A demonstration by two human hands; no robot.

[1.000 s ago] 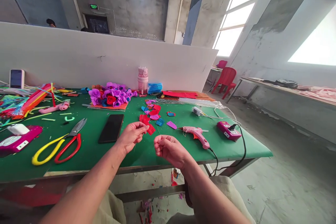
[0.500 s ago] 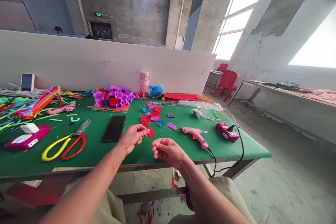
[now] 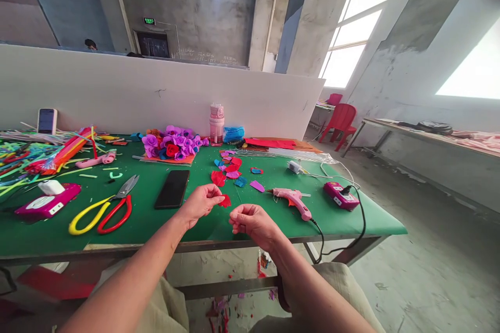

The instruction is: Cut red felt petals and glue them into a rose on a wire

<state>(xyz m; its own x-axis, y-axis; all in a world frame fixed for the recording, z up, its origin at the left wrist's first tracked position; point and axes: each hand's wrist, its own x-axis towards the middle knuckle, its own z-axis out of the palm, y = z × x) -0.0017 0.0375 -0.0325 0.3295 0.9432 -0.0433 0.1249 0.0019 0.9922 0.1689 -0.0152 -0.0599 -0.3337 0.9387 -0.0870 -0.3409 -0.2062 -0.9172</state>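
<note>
Just above the table's near edge, my left hand [image 3: 201,202] pinches a small red paper petal [image 3: 225,201] between thumb and fingertips. Close by on its right, my right hand [image 3: 250,222] is closed in a pinch. A thin dark wire [image 3: 237,193] rises from its fingertips; its lower end is hidden by the fingers. The hands are apart from each other. Beyond them, loose red, blue and purple petals [image 3: 233,168] lie scattered on the green tabletop [image 3: 219,229]. A pink glue gun [image 3: 294,200] rests to the right of my right hand.
On the left are a black phone [image 3: 172,189], scissors [image 3: 117,203], a magenta power strip [image 3: 49,201] and many coloured strips. Purple and red paper flowers [image 3: 172,144] and a pink bottle [image 3: 216,124] stand before the white partition [image 3: 156,83]. Another power strip [image 3: 340,196] sits right, its cable hanging down.
The view has shifted slightly, so everything appears a little further right. The red petal in my left hand has turned a little. Both hands keep their pinch.
</note>
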